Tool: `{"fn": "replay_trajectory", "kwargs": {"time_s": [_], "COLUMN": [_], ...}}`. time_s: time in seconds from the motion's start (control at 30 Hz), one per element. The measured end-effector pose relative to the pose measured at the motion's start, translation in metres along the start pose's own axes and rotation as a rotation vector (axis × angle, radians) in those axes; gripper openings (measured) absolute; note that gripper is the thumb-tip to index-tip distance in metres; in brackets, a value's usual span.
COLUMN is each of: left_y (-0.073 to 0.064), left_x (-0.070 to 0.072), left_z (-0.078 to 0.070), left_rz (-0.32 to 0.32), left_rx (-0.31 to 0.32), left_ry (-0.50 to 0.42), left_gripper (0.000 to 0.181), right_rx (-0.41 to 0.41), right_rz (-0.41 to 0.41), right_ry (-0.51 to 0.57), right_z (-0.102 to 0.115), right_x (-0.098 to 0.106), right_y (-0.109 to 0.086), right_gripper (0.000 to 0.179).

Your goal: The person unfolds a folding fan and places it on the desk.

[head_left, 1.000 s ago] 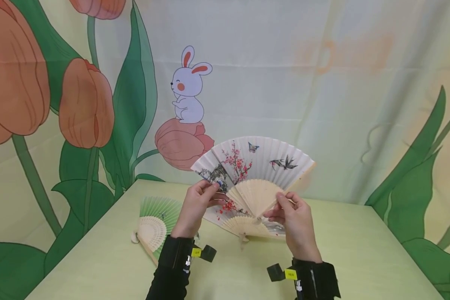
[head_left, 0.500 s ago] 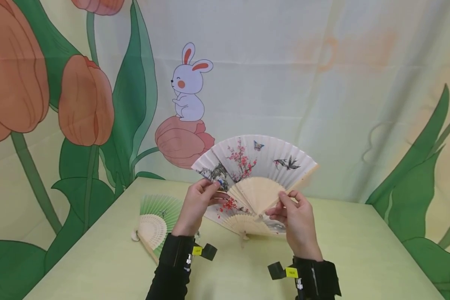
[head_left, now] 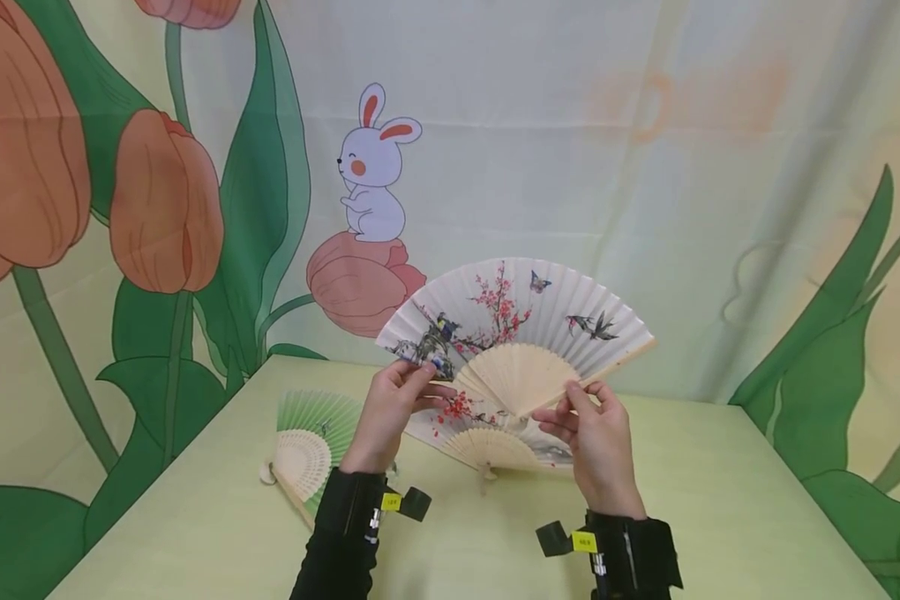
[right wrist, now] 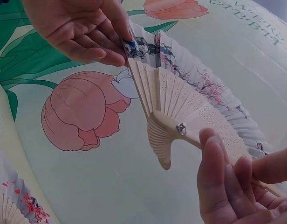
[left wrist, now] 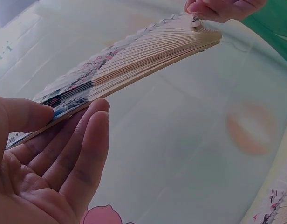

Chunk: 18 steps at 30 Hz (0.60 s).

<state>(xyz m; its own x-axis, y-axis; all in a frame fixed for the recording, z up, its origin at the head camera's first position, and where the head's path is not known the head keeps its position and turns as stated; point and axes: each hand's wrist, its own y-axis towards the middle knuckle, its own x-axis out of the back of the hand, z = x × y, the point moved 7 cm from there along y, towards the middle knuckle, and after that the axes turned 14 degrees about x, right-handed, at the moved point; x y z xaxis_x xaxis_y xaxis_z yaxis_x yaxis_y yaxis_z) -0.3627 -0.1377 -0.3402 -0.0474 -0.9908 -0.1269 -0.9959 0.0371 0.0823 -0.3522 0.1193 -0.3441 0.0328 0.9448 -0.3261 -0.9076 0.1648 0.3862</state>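
A white folding fan with plum blossom, birds and a butterfly is spread wide and held up over the table. My left hand pinches its left edge between thumb and fingers. My right hand pinches the right outer rib. In the right wrist view the pale ribs meet at a metal rivet, and a few folds near the left edge are still bunched. Behind and below it, a second white fan with red blossom lies spread on the table, partly hidden by the held fan and right hand.
A green folding fan lies spread on the table to the left, partly behind the left forearm. The pale green tabletop ends at a cloth backdrop printed with tulips and a rabbit.
The held fan has spread wider: its folds near the left edge have opened out, showing more of the painted bird and branch. Its right edge has moved slightly right.
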Motion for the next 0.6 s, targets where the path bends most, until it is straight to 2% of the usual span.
{"fn": "replay_trajectory", "kwargs": {"time_s": [0.37, 0.6], "left_y": [0.0012, 0.005], "left_x": [0.0002, -0.0032], "left_z": [0.0041, 0.008], "left_rz": [0.0, 0.025], "left_rx": [0.043, 0.043], "left_ry": [0.018, 0.021], "left_gripper": [0.024, 0.027], "right_rx": [-0.016, -0.006], "right_rz": [-0.039, -0.067], "right_ry": [0.003, 0.072], "right_z": [-0.0021, -0.002], "right_x": [0.006, 0.0091], "right_y": [0.0005, 0.0033], "right_gripper": [0.013, 0.014]}}
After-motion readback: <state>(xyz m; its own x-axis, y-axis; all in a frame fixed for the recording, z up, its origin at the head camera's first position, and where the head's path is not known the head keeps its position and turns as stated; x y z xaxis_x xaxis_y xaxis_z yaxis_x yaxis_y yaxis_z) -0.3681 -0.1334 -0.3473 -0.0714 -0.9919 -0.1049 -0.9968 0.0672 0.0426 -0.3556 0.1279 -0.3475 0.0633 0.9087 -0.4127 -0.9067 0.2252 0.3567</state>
